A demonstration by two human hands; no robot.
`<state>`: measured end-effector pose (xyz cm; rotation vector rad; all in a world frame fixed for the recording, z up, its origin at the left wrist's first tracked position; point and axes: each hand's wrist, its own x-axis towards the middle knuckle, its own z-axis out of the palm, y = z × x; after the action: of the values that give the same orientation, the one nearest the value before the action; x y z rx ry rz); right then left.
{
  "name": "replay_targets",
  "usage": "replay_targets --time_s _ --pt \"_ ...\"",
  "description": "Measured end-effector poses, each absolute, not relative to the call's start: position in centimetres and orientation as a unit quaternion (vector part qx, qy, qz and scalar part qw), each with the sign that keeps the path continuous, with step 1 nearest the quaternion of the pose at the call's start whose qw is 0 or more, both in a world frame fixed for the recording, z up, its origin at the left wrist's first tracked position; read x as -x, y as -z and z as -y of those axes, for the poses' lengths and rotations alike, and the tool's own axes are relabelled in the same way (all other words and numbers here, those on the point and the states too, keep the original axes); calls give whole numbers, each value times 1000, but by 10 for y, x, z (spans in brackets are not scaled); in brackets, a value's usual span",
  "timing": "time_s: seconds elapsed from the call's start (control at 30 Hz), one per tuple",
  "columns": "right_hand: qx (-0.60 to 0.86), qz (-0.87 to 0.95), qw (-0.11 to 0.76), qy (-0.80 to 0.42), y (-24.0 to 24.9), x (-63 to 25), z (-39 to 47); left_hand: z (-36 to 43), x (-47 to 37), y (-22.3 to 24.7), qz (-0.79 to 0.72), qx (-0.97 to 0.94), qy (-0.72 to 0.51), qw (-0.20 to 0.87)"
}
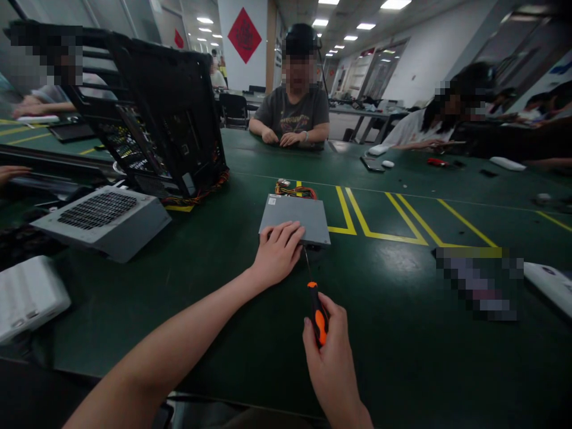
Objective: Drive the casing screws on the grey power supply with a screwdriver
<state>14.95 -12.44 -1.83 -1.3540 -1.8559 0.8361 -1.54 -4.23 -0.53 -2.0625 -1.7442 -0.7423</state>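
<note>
A grey metal computer power supply (297,213) lies on the green table in front of me, its bundle of coloured cables (297,189) behind it. My left hand (277,250) grips its near edge, fingers over the top face and thumb low by the front side. Held in my right hand (333,351) is a screwdriver (320,316) with a black and orange handle. Its thin shaft points up and away to the power supply's near side. The tip is at or close to that side; contact and any screw there are too small to make out.
A black computer case (165,119) stands at the left, with another grey power supply (105,217) before it. A white box-like object (31,298) sits at the left edge. Yellow tape lines (388,238) mark the table. A person (295,107) sits opposite; others sit at the sides.
</note>
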Motion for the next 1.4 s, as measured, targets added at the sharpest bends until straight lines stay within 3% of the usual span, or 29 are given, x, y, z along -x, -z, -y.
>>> replay_targets --time_s 0.13,0.4,0.63,0.77,1.0,1.27,1.4 --pt "534 675 357 -364 21 -151 125 42 15 6 614 725 262 171" --pt "469 508 358 -628 17 -153 118 41 15 7 613 724 265 174" --pt "455 343 402 -717 12 -150 111 42 15 7 612 725 265 171" --pt "440 248 381 -774 8 -150 104 42 15 7 613 724 266 172" --pt "427 187 307 -830 5 -146 97 41 16 7 608 725 270 177" --pt "422 180 340 -821 -4 -134 101 42 16 7 608 725 268 181" --pt "435 178 315 -824 -7 -131 101 42 16 7 605 726 273 178"
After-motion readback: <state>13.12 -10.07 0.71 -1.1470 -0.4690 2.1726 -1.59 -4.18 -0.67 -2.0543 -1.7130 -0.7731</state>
